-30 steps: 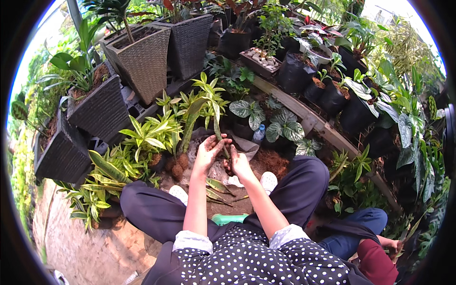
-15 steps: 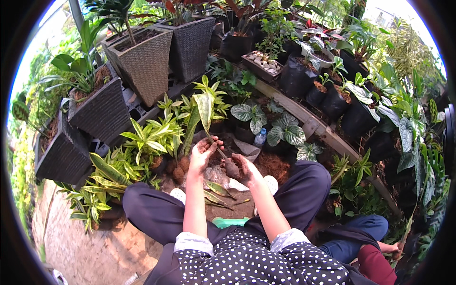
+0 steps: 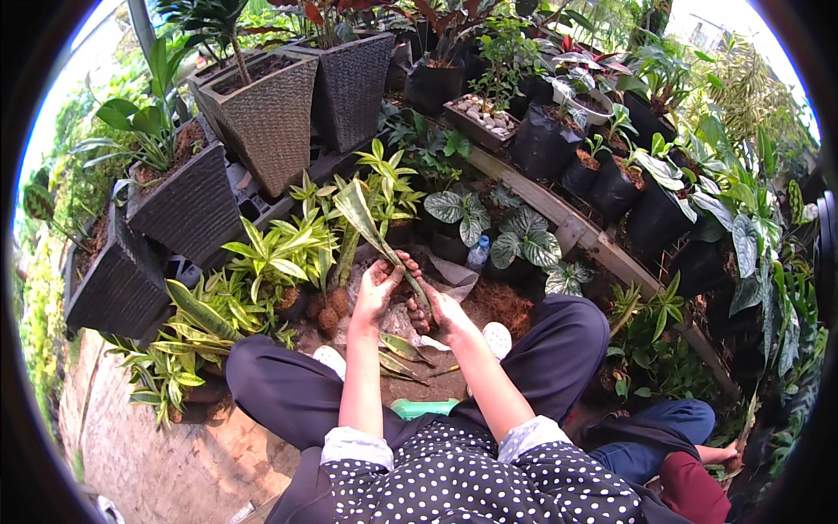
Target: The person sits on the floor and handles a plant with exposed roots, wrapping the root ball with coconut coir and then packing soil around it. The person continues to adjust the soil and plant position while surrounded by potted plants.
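Note:
A snake plant cutting (image 3: 360, 210) with a yellow-edged leaf tilts up and to the left between my soil-stained hands. My left hand (image 3: 382, 281) is closed round its middle. Lower down, my right hand (image 3: 441, 313) is closed about the base, and its fingers hide most of the root end. Below the hands, loose snake plant leaves (image 3: 404, 348) lie on the soil. Brown fibrous root balls (image 3: 328, 316) sit to the left of my left hand.
Yellow-green leafy plants (image 3: 266, 253) crowd the left, below tall textured pots (image 3: 262, 113). A water bottle (image 3: 478, 253) stands beyond my hands. Black-bagged plants (image 3: 615, 188) line a wooden beam (image 3: 567, 223) at right. Another person's legs (image 3: 663, 428) show at lower right.
The cutting has tipped to the left, its leaf top lowered. My right hand has turned and drawn in toward the left hand, now covering the root end that showed before.

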